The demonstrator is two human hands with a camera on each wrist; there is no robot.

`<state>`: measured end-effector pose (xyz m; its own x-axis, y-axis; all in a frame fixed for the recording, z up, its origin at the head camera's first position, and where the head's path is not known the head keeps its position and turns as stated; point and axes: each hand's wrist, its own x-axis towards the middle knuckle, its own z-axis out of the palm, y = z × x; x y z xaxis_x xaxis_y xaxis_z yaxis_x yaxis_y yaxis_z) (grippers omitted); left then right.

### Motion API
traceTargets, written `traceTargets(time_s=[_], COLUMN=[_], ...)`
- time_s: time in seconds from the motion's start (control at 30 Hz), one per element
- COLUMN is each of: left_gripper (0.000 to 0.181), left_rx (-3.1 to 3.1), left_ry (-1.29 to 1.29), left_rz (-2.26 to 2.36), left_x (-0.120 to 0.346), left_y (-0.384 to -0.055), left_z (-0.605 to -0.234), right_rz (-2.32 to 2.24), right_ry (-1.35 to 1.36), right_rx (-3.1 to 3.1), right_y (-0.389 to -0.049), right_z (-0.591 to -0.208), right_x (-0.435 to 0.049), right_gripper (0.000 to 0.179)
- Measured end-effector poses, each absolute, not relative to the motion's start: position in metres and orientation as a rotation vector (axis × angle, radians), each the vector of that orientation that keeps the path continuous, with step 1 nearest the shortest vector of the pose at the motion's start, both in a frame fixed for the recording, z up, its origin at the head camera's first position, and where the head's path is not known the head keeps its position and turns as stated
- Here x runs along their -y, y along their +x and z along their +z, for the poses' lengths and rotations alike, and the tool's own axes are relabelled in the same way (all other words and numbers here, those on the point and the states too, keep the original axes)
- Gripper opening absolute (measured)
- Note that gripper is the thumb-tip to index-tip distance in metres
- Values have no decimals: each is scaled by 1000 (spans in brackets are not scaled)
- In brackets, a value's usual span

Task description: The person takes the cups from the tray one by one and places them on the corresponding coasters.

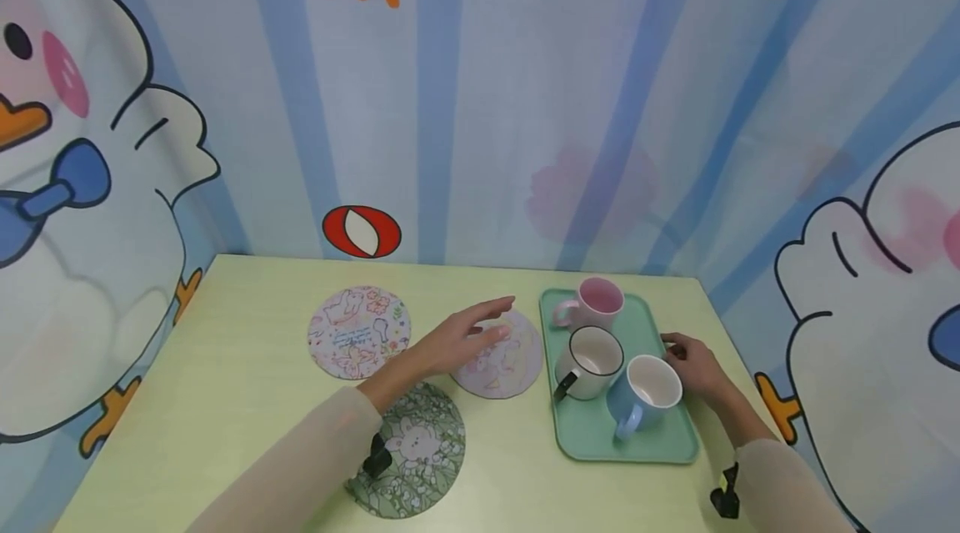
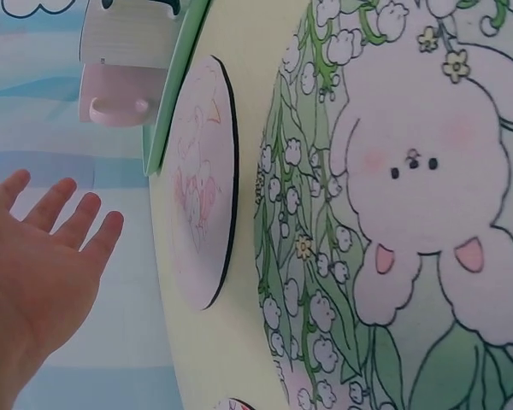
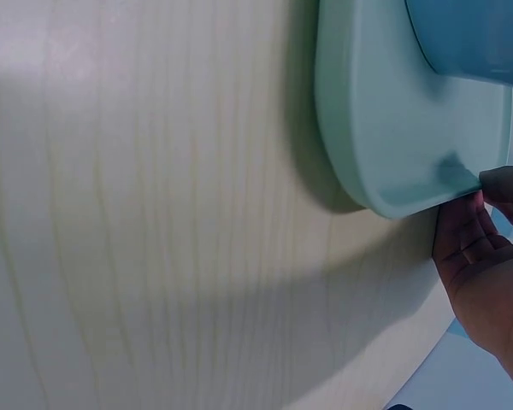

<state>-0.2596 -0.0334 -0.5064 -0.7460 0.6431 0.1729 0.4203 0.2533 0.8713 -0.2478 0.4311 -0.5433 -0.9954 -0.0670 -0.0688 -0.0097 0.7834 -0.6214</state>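
Note:
My right hand [image 1: 699, 368] is at the right edge of a mint green tray [image 1: 626, 445]. In the right wrist view its thumb lies on the tray's rim and the fingers are tucked beneath, pinching it. On the tray stand a pink mug [image 1: 602, 299], a white mug [image 1: 588, 374] with a dark rim and handle, and a light blue mug [image 1: 626, 405]. My left hand [image 1: 459, 339] holds nothing; its fingers are extended over a round pale purple placemat [image 1: 498, 379], left of the tray.
A round white placemat [image 1: 358, 329] with pink drawings lies at the back left of the pale yellow table [image 1: 225, 399]. Nearer the front is a round green placemat [image 1: 423, 454] with a white bunny, partly under the left forearm. A duck-printed curtain [image 1: 480, 99] hangs behind.

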Motion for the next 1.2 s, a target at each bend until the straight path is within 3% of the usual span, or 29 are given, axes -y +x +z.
traceTargets(time_s=[0.6, 1.2], left_gripper=[65, 67], left_rx=[-2423, -2232], left_ry=[1000, 788], left_rz=[1276, 1467], left_x=[6, -34], left_y=[-282, -288], left_z=[-503, -509], right_rz=[-1026, -1085], right_ry=[-52, -25], right_rx=[-2868, -2848], right_y=[-239, -243], right_z=[-541, -543], right_x=[-431, -431], right_gripper=[43, 44])
